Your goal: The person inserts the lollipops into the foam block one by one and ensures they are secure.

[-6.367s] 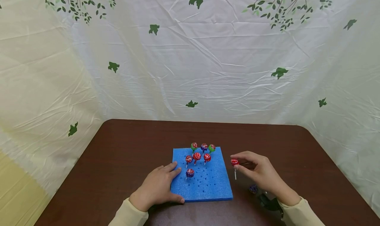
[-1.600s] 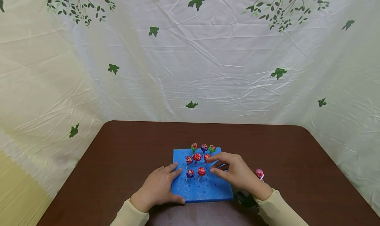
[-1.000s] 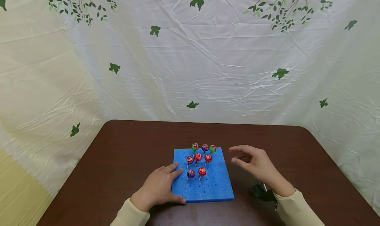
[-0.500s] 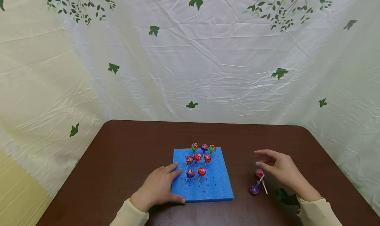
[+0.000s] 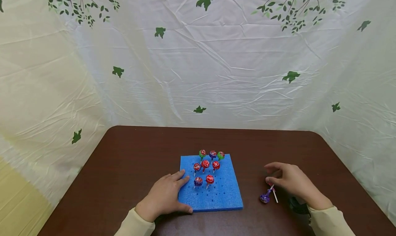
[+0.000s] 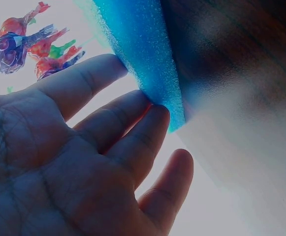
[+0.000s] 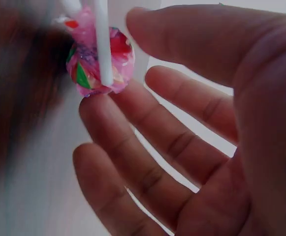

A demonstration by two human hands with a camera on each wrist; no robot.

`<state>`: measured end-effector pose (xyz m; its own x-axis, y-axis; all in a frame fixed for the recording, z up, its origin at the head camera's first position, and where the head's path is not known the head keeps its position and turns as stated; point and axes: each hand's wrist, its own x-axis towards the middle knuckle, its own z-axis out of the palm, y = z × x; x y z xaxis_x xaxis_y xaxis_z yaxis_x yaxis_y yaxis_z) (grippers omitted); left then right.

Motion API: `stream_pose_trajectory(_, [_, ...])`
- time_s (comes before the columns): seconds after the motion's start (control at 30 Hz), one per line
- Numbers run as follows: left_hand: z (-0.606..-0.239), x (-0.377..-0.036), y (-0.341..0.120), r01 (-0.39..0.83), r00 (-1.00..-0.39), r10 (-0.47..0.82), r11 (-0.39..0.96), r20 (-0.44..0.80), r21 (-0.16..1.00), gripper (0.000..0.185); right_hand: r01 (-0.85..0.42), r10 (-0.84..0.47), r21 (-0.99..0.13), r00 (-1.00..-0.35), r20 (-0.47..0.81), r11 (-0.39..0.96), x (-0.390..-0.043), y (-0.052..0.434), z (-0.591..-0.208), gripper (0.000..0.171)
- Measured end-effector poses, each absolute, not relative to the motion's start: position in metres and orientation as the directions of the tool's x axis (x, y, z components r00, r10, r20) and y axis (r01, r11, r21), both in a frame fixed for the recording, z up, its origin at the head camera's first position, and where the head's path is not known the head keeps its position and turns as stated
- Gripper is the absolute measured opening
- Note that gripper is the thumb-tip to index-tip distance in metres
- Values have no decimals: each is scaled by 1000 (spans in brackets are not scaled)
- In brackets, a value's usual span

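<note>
A blue foam board [image 5: 230, 198] with small holes lies on the table, and several wrapped lollipops stand upright in it. Among them, a red lollipop [image 5: 209, 179] and a purple lollipop [image 5: 198, 181] form the nearest row. My left hand [image 5: 164, 196] rests against the board's left edge, fingers extended; the left wrist view shows fingertips at the foam's side. On the table to the right, my right hand [image 5: 294, 182] reaches over a pink lollipop [image 7: 86, 73]. Fingertips touch or nearly touch its head, while the thumb looks apart. Another lollipop, purple [image 5: 265, 198], lies beside it, sticks crossed.
The brown table [image 5: 139, 150] has rounded far corners. Behind it hangs a white curtain [image 5: 241, 91] printed with green leaves. A dark strap-like object [image 5: 298, 205] sits under the right wrist.
The red lollipop that my right hand held now stands in the board's nearest row. That hand has since moved right and down to the lollipops on the table. My left hand stays put.
</note>
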<state>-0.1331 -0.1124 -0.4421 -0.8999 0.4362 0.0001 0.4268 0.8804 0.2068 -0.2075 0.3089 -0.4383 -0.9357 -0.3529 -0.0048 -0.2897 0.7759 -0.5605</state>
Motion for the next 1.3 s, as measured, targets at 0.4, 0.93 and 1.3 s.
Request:
stream_pose_trajectory(0.4, [-443, -132, -112, 423, -901, 434, 882, -6, 207, 99, -301, -353, -531, -936, 4, 792, -206, 304, -440, 33])
stream_pose_trajectory(0.93, [-441, -132, -111, 413, -904, 427, 885, -19, 216, 99, -367, -239, -526, -925, 297, 767, -205, 297, -432, 32])
stream_pose_trajectory(1.3, [-440, -132, -111, 415, -903, 430, 883, -21, 219, 100, -491, -218, -518, -839, 499, 701, -201, 286, -427, 27])
